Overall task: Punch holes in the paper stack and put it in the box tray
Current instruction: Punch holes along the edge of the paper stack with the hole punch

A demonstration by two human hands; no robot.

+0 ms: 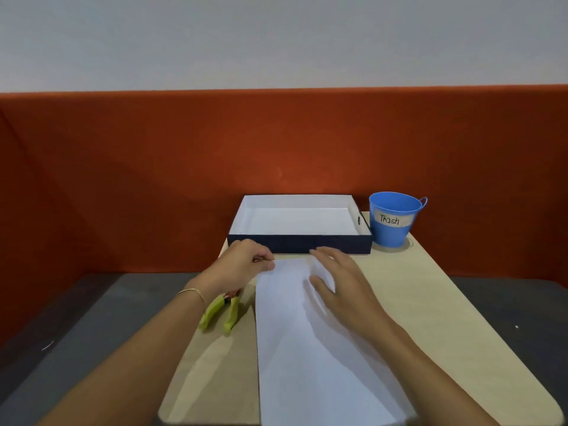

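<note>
A white paper stack [310, 342] lies lengthwise on the pale wooden table [445, 318], running from the front edge up toward the box tray. My left hand [242, 265] pinches the stack's far left corner between thumb and fingers. Flat on the far end of the stack rests my right hand [341, 281], fingers spread. A green-handled hole punch [221, 312] lies on the table left of the paper, partly under my left wrist. The box tray [299, 244], dark blue outside and white inside, stands just beyond the paper with nothing in it.
A blue bucket [393, 219] labelled "Trash" stands right of the tray at the table's back. An orange partition [184, 179] rises behind the table. Grey floor lies to either side of the narrow table.
</note>
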